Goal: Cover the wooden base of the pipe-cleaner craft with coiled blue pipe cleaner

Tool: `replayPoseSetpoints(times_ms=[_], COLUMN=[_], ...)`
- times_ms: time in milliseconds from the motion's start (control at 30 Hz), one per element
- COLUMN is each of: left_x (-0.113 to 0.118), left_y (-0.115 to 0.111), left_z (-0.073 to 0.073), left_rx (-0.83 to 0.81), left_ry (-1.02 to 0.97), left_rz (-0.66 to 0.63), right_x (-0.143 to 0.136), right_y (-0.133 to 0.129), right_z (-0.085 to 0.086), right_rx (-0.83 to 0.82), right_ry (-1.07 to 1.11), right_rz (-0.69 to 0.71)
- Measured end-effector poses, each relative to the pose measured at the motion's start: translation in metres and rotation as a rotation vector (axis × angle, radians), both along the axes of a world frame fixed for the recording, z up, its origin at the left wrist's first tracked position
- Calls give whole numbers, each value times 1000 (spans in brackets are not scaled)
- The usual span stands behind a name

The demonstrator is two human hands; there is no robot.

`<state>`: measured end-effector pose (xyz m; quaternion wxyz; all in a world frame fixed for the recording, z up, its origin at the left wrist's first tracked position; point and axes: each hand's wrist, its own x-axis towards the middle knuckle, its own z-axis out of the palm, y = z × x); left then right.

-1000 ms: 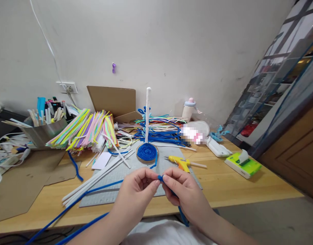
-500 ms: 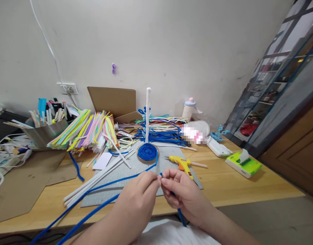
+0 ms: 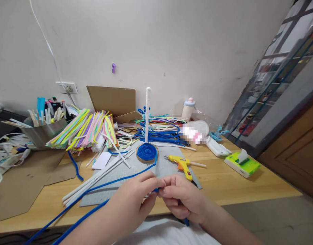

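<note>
Both hands meet over the table's front edge, pinching a blue pipe cleaner (image 3: 156, 190) between their fingertips. My left hand (image 3: 136, 200) is closed on it; a long blue strand (image 3: 87, 217) runs out from under that hand to the lower left. My right hand (image 3: 183, 197) is closed on the same piece, and a blue end hangs below its palm. Just beyond lies a round cardboard disc covered in a coiled blue pipe cleaner (image 3: 147, 151), its loose tail stretching left past my left hand. Behind the disc rises a white fuzzy stick (image 3: 147, 112).
A yellow glue gun (image 3: 180, 162) rests on the grey cutting mat (image 3: 128, 172). White pipe cleaners (image 3: 95, 182) lie left. Behind are bundles of coloured pipe cleaners (image 3: 87, 131), a metal pot (image 3: 44, 132) of sticks and a bottle (image 3: 188, 109). A green tissue pack (image 3: 243, 165) sits right.
My hands have dropped slightly and drawn closer together. My left fingers have turned over the blue pipe cleaner, and the end hanging under my right hand looks shorter.
</note>
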<state>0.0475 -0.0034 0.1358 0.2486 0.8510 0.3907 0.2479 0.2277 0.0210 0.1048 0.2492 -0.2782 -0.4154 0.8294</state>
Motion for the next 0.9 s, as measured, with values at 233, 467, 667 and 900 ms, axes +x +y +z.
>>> replayPoseSetpoints(times_ms=[233,467,667,900], left_x=[-5,-5,-6,-6], left_y=[-1,2,2,3], left_z=[0,-5,-6,-16], left_rx=[42,152,181,505], left_ry=[77,110,153,313], left_rz=[34,48,15,-4], right_x=[7,9,9,2], right_y=[5,8,8,4], right_z=[-6,-8,-7,-12], right_rx=[-205,-251,-261,-99], right_ry=[124,113,86,18], right_rz=[138,174,176,125])
